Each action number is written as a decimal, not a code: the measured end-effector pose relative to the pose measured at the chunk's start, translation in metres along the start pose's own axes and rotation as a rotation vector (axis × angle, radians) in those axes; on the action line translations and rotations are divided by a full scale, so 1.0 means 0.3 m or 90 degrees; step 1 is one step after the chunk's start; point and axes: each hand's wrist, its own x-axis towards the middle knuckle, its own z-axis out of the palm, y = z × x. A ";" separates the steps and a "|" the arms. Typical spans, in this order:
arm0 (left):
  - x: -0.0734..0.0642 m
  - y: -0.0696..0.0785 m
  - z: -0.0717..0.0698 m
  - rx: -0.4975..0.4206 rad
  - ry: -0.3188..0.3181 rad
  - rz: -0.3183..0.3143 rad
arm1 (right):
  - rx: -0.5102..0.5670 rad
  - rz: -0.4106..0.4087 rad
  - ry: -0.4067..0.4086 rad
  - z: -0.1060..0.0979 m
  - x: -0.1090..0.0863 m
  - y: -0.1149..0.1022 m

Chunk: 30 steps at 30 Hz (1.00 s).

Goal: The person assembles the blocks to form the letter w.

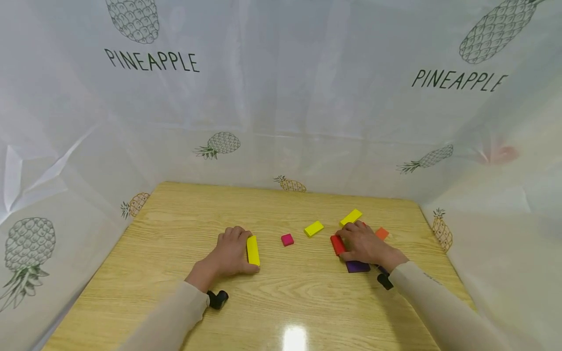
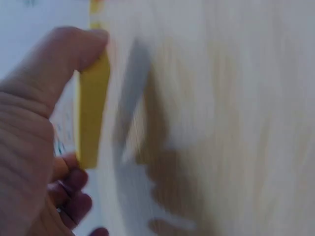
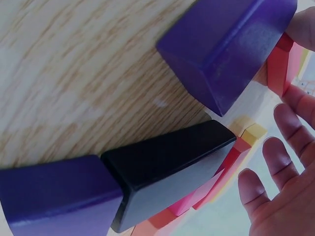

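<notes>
My left hand (image 1: 230,252) pinches a long yellow block (image 1: 253,251) by its ends, thumb at the near end and fingertips at the far one. In the left wrist view a shadow lies beside that yellow block (image 2: 92,113) on the wood. Over on the right, my right hand (image 1: 365,242) holds a red block (image 1: 337,245) between thumb and forefinger, its other fingers spread. A purple block (image 1: 358,266) lies just under this hand. The right wrist view shows a black block (image 3: 170,162) and a second purple block (image 3: 61,196) end to end.
Two yellow blocks (image 1: 313,228) and a small pink block (image 1: 287,240) lie on the wooden table (image 1: 281,292). An orange block (image 1: 382,233) sits beyond the right hand. A pineapple-print curtain (image 1: 307,97) encloses the table's back and sides.
</notes>
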 end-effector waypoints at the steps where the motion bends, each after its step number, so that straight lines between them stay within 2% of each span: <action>1: -0.010 0.017 0.006 0.000 -0.003 0.005 | 0.000 -0.001 0.000 -0.001 0.001 0.000; 7: -0.046 0.078 0.037 -0.008 0.003 0.012 | 0.003 0.002 -0.004 -0.003 0.006 0.001; 17: -0.062 0.112 0.075 -0.023 0.009 0.015 | 0.008 0.002 -0.003 -0.002 0.002 0.004; 25: -0.061 0.099 0.103 -0.043 0.015 0.010 | 0.009 0.000 0.002 -0.005 -0.001 0.008; 30: -0.081 0.075 0.118 -0.105 0.024 0.000 | 0.011 0.000 0.002 0.000 0.001 0.003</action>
